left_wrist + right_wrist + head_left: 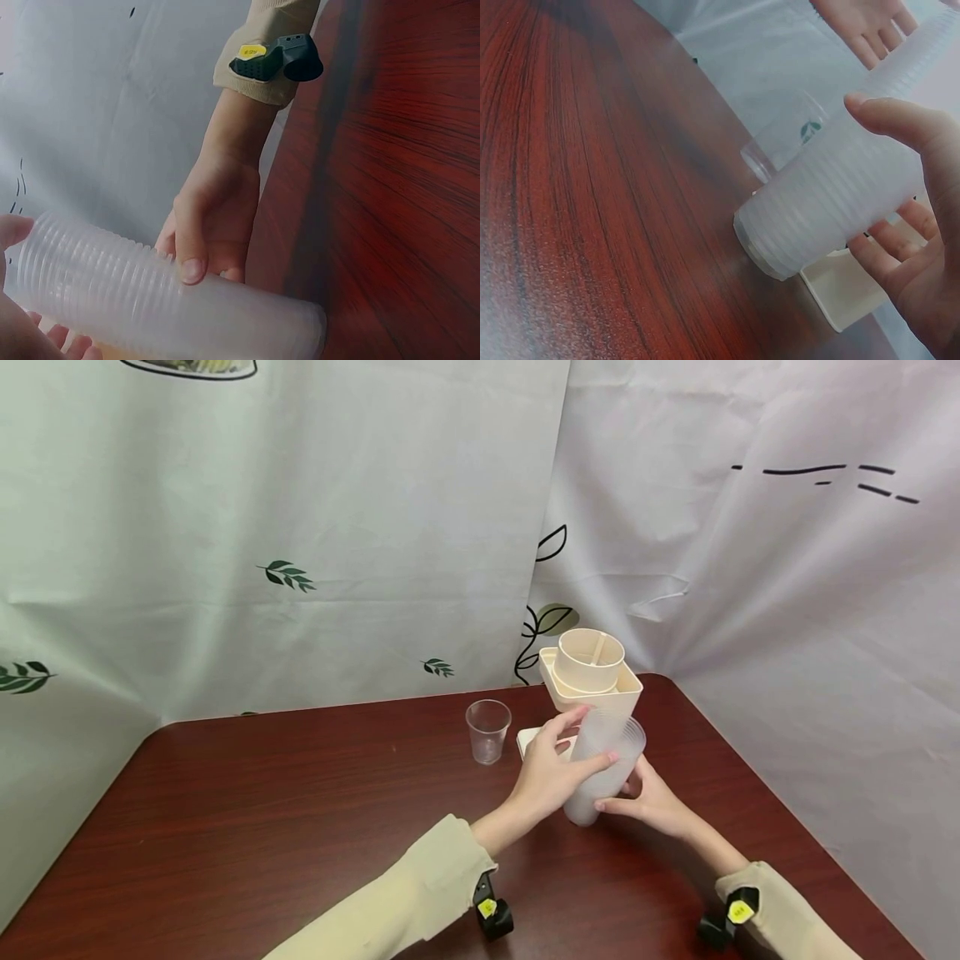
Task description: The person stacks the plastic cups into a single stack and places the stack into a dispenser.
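Note:
A tall stack of clear plastic cups [595, 777] tilts above the table, its rims toward the upper right in the head view. My right hand [654, 802] holds the stack's lower part, thumb on one side and fingers on the other, as the right wrist view shows too. Around the rim end is my left hand [551, 768], its thumb across the front and its fingers toward the far side. In the left wrist view, the nested rims of the cup stack [97, 277] lie between the left thumb and fingers.
A single clear cup [487, 732] stands upright left of the hands. Behind them is a cream holder [551, 681] with a round, open-topped cylinder [588, 664] and a base on the dark red wooden table [285, 810]. Pale printed curtains [360, 527] hang behind and to the right.

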Action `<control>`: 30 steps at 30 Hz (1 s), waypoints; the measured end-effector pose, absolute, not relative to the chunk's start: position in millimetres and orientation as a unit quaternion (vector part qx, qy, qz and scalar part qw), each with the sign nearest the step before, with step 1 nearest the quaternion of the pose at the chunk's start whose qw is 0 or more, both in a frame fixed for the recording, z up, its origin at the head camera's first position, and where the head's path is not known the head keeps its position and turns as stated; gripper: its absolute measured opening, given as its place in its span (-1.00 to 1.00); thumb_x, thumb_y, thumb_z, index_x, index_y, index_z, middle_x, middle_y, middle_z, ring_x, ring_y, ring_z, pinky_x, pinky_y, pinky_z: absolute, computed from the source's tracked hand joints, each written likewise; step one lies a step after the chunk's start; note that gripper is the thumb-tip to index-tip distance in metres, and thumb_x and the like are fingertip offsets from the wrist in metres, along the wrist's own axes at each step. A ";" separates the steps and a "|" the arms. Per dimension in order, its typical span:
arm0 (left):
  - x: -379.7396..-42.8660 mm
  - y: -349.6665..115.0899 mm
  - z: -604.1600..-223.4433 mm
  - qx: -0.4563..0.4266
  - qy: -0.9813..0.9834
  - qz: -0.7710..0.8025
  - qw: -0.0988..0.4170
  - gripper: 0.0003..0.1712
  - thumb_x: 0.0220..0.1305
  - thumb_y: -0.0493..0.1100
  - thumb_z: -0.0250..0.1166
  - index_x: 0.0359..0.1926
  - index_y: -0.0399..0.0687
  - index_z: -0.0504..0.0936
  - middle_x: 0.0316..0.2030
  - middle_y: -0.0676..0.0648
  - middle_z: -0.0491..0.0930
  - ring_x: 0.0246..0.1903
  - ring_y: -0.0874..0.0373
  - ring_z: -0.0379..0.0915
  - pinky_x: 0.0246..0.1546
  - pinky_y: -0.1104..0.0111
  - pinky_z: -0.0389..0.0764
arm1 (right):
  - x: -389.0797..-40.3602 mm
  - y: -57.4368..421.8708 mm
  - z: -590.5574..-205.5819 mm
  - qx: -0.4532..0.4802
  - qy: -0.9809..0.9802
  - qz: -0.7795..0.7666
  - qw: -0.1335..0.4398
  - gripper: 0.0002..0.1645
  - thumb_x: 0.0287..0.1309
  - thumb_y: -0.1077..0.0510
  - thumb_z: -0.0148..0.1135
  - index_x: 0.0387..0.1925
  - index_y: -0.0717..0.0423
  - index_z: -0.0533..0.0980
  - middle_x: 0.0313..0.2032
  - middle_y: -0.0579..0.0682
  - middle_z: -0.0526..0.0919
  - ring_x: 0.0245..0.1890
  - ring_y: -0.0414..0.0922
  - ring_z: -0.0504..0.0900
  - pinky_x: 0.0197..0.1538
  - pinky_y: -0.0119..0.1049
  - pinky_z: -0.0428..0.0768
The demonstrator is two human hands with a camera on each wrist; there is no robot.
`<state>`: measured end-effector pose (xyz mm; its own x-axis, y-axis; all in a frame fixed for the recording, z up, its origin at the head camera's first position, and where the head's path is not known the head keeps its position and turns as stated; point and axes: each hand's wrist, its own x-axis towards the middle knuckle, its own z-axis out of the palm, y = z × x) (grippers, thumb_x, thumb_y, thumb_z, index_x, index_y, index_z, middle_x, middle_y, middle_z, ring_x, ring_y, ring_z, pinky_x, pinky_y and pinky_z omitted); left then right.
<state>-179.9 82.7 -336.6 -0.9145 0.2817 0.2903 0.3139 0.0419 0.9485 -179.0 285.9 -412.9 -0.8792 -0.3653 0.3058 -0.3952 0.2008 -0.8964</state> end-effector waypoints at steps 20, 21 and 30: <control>-212.3 26.9 -354.0 -0.111 -0.728 -0.655 0.167 -0.29 -0.07 -0.12 0.52 0.18 -0.06 0.52 0.14 -0.11 0.51 0.14 -0.06 0.41 0.20 0.09 0.47 | -178.9 287.0 -412.4 0.227 -0.788 0.571 0.016 -0.02 -0.06 0.44 0.37 0.32 0.04 0.07 0.11 -0.33 0.39 0.05 -0.43 0.51 0.00 -0.50 0.58; -214.6 23.7 -356.2 -0.107 -0.731 -0.651 0.174 -0.28 -0.09 -0.13 0.53 0.17 -0.05 0.53 0.13 -0.11 0.51 0.13 -0.08 0.40 0.19 0.07 0.47 | -178.9 287.0 -412.1 0.226 -0.789 0.571 0.016 -0.02 -0.07 0.44 0.37 0.32 0.03 0.07 0.11 -0.33 0.39 0.05 -0.43 0.51 0.00 -0.50 0.58; -234.9 1.5 -377.2 -0.062 -0.754 -0.630 0.174 -0.13 -0.22 -0.16 0.58 0.23 -0.01 0.47 0.17 -0.10 0.46 0.18 -0.07 0.34 0.21 0.09 0.42 | -178.7 286.2 -410.4 0.218 -0.787 0.577 0.003 0.00 -0.06 0.41 0.38 0.34 0.05 0.04 0.13 -0.31 0.37 0.07 -0.43 0.49 0.04 -0.52 0.55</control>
<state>-234.9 1.5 -377.2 -0.9318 -0.1261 0.3403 0.3126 0.1975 0.9291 -178.7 286.2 -410.4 -0.9050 -0.3391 0.2569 -0.3470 0.2391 -0.9069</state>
